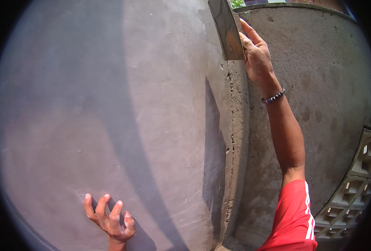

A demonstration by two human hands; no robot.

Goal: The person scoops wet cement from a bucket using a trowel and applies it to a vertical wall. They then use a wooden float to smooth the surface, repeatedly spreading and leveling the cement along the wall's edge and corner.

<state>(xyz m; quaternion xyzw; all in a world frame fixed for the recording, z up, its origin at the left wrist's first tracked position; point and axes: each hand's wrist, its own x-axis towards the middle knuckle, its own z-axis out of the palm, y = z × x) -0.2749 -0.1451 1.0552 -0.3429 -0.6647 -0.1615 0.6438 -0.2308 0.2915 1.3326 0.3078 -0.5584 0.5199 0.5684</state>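
Raised high toward the top edge, my right hand is closed on a plastering trowel. Its flat, rectangular metal blade is held steeply over the right edge of the smooth grey wall; the handle is hidden. My left hand is low on the left, fingers spread and slightly curled, holding nothing. Its fingertips are at the wall surface, though whether they press on it I cannot tell.
A rough, pitted strip runs down the wall's right edge. Beyond it stands a coarser, stained wall. Pale openwork vent blocks are at lower right. Shadows of an arm and the trowel fall on the smooth wall.
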